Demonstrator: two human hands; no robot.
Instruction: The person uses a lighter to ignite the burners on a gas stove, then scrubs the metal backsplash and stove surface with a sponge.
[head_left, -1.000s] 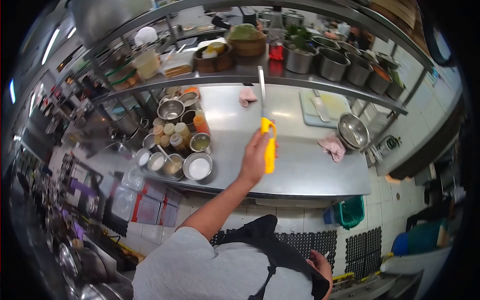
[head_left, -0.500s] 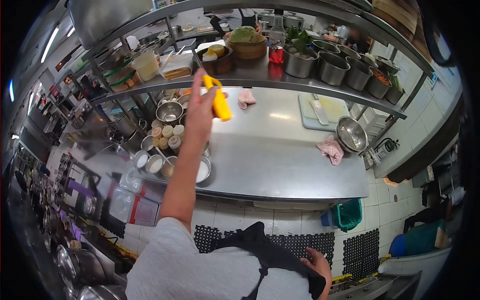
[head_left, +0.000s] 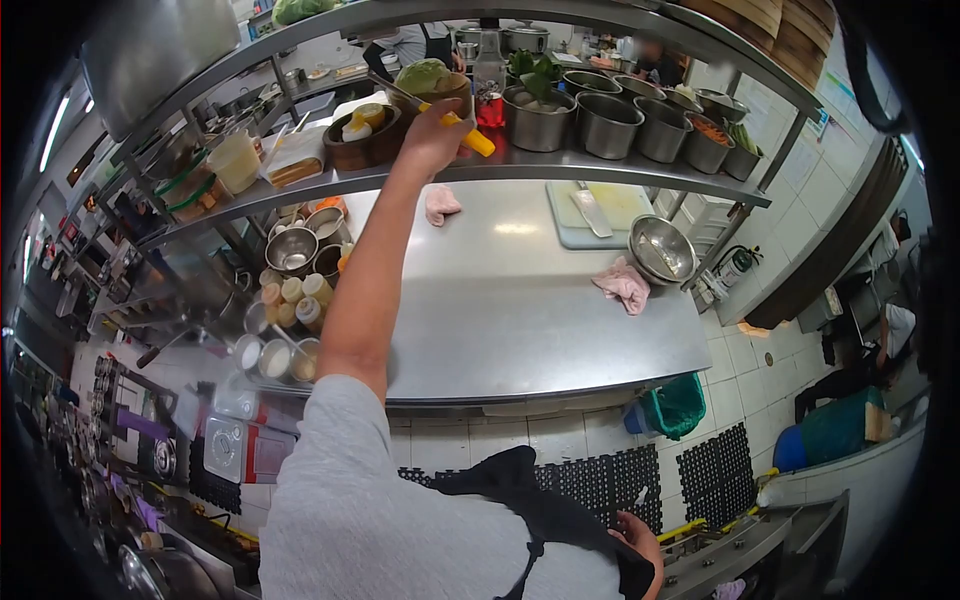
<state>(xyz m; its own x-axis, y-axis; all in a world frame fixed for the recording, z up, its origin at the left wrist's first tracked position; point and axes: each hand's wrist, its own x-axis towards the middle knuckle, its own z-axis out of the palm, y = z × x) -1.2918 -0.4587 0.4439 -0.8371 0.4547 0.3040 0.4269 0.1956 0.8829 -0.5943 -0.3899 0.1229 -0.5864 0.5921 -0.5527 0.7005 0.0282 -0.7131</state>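
My left hand (head_left: 435,142) is stretched forward at the front edge of the upper shelf, closed around a yellow-handled tool (head_left: 476,138). A thin metal part of it points up and left, past a green cabbage (head_left: 426,77). Just left of the hand, a brown round container (head_left: 345,152) holds yellow and white items. A bottle with red liquid (head_left: 489,80) stands behind and right of the hand. Low on the right, beside the black apron (head_left: 500,480), my right hand (head_left: 640,545) hangs with loosely bent fingers, partly hidden, and nothing visible in it.
Metal pots (head_left: 608,125) line the shelf. Below, the steel counter (head_left: 500,330) bears pink cloths (head_left: 625,285), a steel bowl (head_left: 662,250), a knife (head_left: 592,212) on a cutting board (head_left: 630,205), and squeeze bottles (head_left: 308,310) at left. A green bin (head_left: 678,405) stands underneath. People work beyond the shelf.
My left hand has moved up and right with the yellow-handled tool, from over the counter to the shelf's edge. The view has shifted, so the counter and shelf sit farther left.
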